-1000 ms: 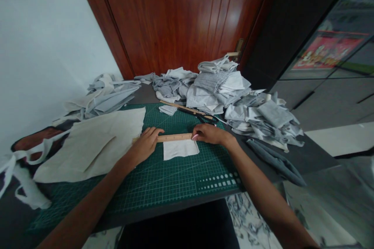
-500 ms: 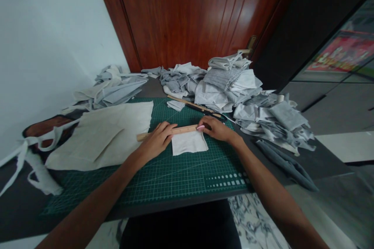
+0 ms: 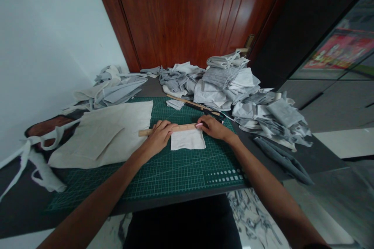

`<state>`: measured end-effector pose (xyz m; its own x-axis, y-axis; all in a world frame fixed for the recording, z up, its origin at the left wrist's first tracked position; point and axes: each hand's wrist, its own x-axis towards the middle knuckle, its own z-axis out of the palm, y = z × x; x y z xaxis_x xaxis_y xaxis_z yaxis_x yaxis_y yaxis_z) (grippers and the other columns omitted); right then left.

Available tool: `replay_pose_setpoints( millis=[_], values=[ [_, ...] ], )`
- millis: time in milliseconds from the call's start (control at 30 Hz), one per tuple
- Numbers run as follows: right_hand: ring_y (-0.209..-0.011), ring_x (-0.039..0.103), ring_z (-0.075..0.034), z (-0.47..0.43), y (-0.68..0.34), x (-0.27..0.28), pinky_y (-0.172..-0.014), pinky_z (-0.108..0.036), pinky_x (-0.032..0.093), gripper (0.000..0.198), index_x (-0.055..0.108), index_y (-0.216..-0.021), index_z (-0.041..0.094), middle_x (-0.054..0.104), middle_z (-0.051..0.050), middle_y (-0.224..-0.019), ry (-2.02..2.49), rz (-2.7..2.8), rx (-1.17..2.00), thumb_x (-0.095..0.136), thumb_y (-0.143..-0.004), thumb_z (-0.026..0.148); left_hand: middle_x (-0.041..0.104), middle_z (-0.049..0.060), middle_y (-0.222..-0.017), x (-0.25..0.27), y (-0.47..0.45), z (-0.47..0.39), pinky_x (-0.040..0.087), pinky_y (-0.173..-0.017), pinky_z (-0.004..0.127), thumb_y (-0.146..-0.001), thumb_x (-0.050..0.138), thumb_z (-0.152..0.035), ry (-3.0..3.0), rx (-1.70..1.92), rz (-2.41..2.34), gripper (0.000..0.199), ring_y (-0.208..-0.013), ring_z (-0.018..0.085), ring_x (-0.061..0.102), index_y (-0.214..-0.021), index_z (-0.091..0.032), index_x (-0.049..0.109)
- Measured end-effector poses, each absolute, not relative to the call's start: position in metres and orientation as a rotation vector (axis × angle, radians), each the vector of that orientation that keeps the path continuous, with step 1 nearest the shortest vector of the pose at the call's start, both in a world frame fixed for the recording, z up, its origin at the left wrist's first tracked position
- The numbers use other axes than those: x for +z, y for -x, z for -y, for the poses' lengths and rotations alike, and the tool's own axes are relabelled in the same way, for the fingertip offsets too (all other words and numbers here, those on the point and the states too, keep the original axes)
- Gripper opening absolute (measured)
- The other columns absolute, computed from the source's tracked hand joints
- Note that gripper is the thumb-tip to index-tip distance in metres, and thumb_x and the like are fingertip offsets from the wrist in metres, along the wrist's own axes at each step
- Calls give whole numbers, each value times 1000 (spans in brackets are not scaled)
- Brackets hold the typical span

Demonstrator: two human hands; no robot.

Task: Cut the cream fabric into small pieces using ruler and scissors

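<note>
My left hand [image 3: 159, 136] presses a wooden ruler [image 3: 183, 128] down with its fingers, and the ruler's left end sticks out past the hand. The ruler lies along the far edge of a small white cloth piece [image 3: 188, 141], on the green cutting mat [image 3: 181, 175]. At the ruler's right end my right hand [image 3: 212, 127] is closed in a pinch. Between its fingertips is a small pink piece [image 3: 199, 125] that looks like tailor's chalk. A large cream cloth [image 3: 134, 118] lies left of my left hand, with a smaller cut piece on it.
Scissors [image 3: 217, 115] and another wooden strip [image 3: 187, 101] lie beyond my hands, beside a small folded cloth [image 3: 175, 104]. Heaped grey and white fabric [image 3: 224, 85] lines the back and right. White cloth strips [image 3: 43, 167] lie at far left. A wooden door [image 3: 181, 15] stands behind.
The view has shifted slightly. Both hands remain at the ruler, and the pink piece stays at its right end. Little else differs.
</note>
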<state>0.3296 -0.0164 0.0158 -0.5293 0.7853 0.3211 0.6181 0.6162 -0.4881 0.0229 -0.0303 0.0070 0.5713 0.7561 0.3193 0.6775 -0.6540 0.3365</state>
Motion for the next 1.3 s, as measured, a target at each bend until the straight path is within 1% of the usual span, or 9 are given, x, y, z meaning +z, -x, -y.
replay_pose_setpoints(
  millis=[267, 433, 567, 667, 767, 900, 1033, 1167, 1300],
  values=[
    [-87, 64, -20, 24, -331, 31, -84, -30, 46, 20, 62, -100, 17, 71, -9, -97, 1157, 2314, 508, 50, -106, 32, 60, 10, -124, 0, -19, 22, 43, -102, 44, -103, 37, -7, -2676, 675, -1169, 49, -114, 26, 49, -142, -23, 61],
    [-83, 65, -20, 26, -331, 33, -79, -29, 45, 18, 62, -103, 18, 72, -8, -94, 1237, 2239, 443, 51, -106, 32, 63, 10, -119, 1, -23, 19, 44, -96, 43, -104, 38, -9, -2700, 694, -1175, 47, -108, 26, 51, -141, -23, 62],
    [-83, 66, -21, 25, -330, 30, -78, -29, 45, 19, 63, -105, 17, 72, -8, -93, 1282, 2241, 419, 51, -106, 32, 63, 10, -121, 3, -26, 23, 44, -97, 45, -100, 38, -4, -2701, 648, -1190, 51, -110, 27, 51, -142, -23, 62],
    [-84, 67, -21, 24, -329, 26, -79, -30, 46, 17, 63, -105, 17, 72, -9, -94, 1310, 2249, 425, 51, -106, 30, 63, 9, -122, 4, -26, 27, 43, -98, 46, -102, 40, -9, -2676, 625, -1215, 49, -112, 27, 50, -143, -26, 61],
    [-86, 66, -21, 22, -327, 20, -81, -30, 47, 15, 63, -102, 17, 72, -9, -95, 1299, 2246, 442, 52, -105, 27, 62, 9, -123, 4, -26, 30, 45, -100, 46, -105, 41, -16, -2641, 643, -1188, 44, -112, 27, 50, -142, -26, 63],
    [-88, 64, -21, 18, -326, 15, -84, -32, 47, 15, 62, -99, 16, 70, -10, -96, 1265, 2245, 403, 52, -104, 26, 61, 10, -124, -1, -25, 28, 46, -104, 47, -104, 44, -16, -2612, 687, -1148, 43, -114, 27, 49, -141, -23, 65],
    [-90, 63, -22, 18, -324, 14, -85, -33, 46, 15, 61, -95, 17, 69, -10, -94, 1238, 2252, 343, 52, -104, 25, 60, 10, -123, -8, -25, 21, 49, -101, 47, -102, 46, -15, -2609, 739, -1138, 46, -112, 27, 49, -143, -27, 64],
    [-86, 64, -20, 20, -325, 19, -80, -30, 45, 15, 63, -95, 17, 70, -9, -92, 1259, 2258, 358, 54, -103, 25, 60, 10, -121, -12, -24, 16, 50, -98, 46, -100, 46, -11, -2634, 764, -1104, 52, -109, 26, 49, -145, -31, 63],
    [-76, 63, -18, 24, -327, 25, -71, -28, 41, 16, 65, -96, 16, 72, -7, -87, 1323, 2268, 402, 56, -103, 27, 60, 10, -120, -10, -24, 17, 50, -98, 46, -100, 45, -9, -2643, 768, -1083, 51, -109, 26, 50, -142, -30, 65]
  ],
)
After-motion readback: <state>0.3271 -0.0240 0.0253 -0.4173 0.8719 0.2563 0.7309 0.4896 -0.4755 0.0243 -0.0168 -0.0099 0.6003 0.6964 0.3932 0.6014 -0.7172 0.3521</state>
